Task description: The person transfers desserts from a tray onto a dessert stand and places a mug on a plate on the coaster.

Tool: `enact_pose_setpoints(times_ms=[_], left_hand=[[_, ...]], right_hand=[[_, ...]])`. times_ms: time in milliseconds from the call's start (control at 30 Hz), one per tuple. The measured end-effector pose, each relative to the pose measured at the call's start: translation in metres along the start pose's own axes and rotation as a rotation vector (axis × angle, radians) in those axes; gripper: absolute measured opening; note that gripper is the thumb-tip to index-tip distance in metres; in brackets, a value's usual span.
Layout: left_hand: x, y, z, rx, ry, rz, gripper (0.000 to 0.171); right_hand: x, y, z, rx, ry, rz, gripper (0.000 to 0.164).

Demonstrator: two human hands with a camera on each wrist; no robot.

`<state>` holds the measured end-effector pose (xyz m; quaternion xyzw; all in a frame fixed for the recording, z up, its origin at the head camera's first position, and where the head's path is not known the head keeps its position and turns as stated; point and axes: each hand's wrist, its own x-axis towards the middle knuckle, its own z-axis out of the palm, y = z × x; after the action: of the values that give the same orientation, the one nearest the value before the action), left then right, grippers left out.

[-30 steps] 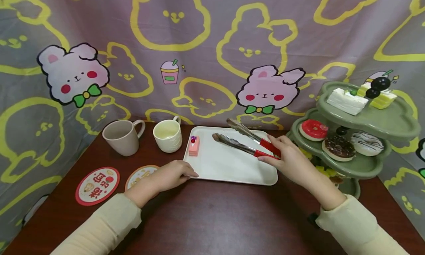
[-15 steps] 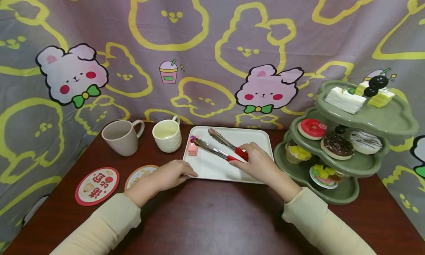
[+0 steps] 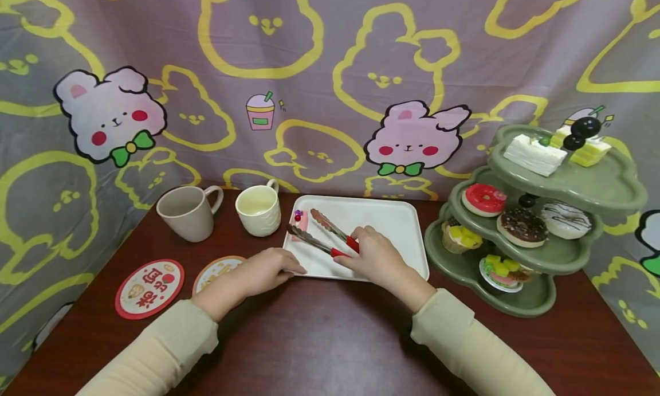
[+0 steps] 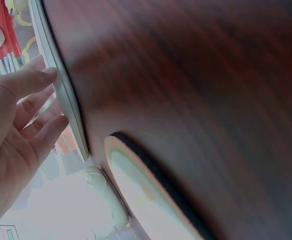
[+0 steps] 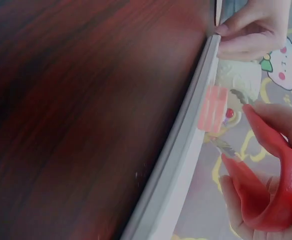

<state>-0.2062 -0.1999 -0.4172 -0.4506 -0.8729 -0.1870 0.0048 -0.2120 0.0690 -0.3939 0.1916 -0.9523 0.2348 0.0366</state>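
Observation:
My right hand (image 3: 378, 253) grips the red handles of a pair of metal tongs (image 3: 330, 227) over the white tray (image 3: 381, 218). The tongs stand spread, their scalloped tips on either side of a small pink layered cake slice (image 5: 213, 107) with a red and purple topping. That slice stands at the tray's left end, partly covered by one tong arm in the head view. My left hand (image 3: 265, 273) holds the tray's front left corner, thumb and fingers at the rim in the left wrist view.
A grey mug (image 3: 185, 215) and a cream cup (image 3: 259, 212) stand left of the tray, behind two round coasters (image 3: 149, 289). At right rises a green tiered stand (image 3: 536, 258) bearing toy cakes and doughnuts. A patterned curtain (image 3: 309, 98) hangs behind the table.
My right hand has carried the tongs left across the tray, from its right side to around the pink cake slice. The left hand has stayed at the tray's corner.

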Motion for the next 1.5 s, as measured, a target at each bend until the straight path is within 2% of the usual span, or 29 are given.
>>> enact_pose_setpoints(times_ms=[333,567,833,1067,1500], left_hand=[[-0.001,0.003,-0.002,-0.007,0.004,-0.011,0.025],[-0.001,0.002,-0.001,-0.02,0.014,-0.003,0.025],[-0.001,0.001,0.0,-0.018,0.021,0.001,0.024],[-0.001,0.001,0.0,-0.015,0.031,0.003,0.024],[-0.001,0.0,0.0,-0.021,0.024,-0.01,0.023]], right_hand=[[0.005,-0.002,0.005,-0.058,-0.008,-0.006,0.045],[0.004,0.013,-0.009,-0.099,-0.015,0.028,0.045],[0.009,0.024,-0.021,-0.137,0.004,0.022,0.043],[0.018,0.022,-0.015,-0.113,-0.039,0.012,0.043],[0.038,0.017,0.003,-0.066,-0.035,-0.002,0.037]])
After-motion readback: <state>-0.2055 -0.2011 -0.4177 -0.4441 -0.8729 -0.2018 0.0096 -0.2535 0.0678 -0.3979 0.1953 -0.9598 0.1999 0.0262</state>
